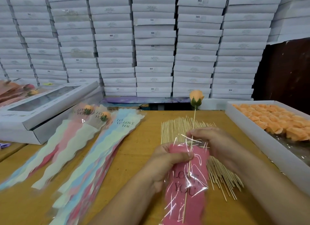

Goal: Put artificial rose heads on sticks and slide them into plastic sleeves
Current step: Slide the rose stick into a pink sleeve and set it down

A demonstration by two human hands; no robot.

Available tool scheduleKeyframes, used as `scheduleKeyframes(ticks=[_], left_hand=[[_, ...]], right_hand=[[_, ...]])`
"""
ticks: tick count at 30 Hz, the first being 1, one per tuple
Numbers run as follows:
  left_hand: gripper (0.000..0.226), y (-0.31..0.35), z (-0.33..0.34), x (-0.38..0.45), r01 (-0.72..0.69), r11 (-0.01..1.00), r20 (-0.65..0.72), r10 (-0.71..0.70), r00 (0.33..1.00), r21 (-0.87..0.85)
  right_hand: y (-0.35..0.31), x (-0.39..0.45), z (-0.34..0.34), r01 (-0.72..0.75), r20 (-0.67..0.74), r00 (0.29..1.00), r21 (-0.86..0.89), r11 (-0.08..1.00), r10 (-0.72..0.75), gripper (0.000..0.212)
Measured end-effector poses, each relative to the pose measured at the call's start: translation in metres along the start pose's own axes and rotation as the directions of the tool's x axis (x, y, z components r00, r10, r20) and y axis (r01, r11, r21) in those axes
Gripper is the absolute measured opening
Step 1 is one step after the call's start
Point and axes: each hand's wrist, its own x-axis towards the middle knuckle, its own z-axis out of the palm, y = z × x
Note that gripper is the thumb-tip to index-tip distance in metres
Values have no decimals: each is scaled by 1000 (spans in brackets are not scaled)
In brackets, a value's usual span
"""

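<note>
Rose head (196,97), orange on its stick (193,122), rises above a pink sleeve (186,183) printed "LOVE YOU". Left hand (167,159) fingers clamp the sleeve's mouth; right hand (213,141) fingers pinch the stick just above it. Loose sticks (177,129) lie beneath on the table (134,149), before white boxes (154,57) marked "SGS".
</note>
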Motion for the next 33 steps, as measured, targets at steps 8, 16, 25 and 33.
scheduleKeyframes(ticks=[8, 16, 25, 33], left_hand=[[20, -3, 0, -1, 60, 997, 15, -61, 998, 37], [40, -2, -2, 1, 51, 998, -6, -50, 999, 26], [40, -3, -2, -1, 63, 996, -22, -62, 998, 61], [32, 1, -5, 0, 53, 999, 5, -53, 999, -11]], right_hand=[[-15, 15, -10, 1, -177, 984, 102, 995, 17, 14], [-4, -1, 10, -57, -42, 998, -52, 997, 55, 12], [-11, 5, 18, -45, -160, 986, 63, 997, 54, 11], [1, -6, 20, -98, -73, 992, 28, 995, 100, 16]])
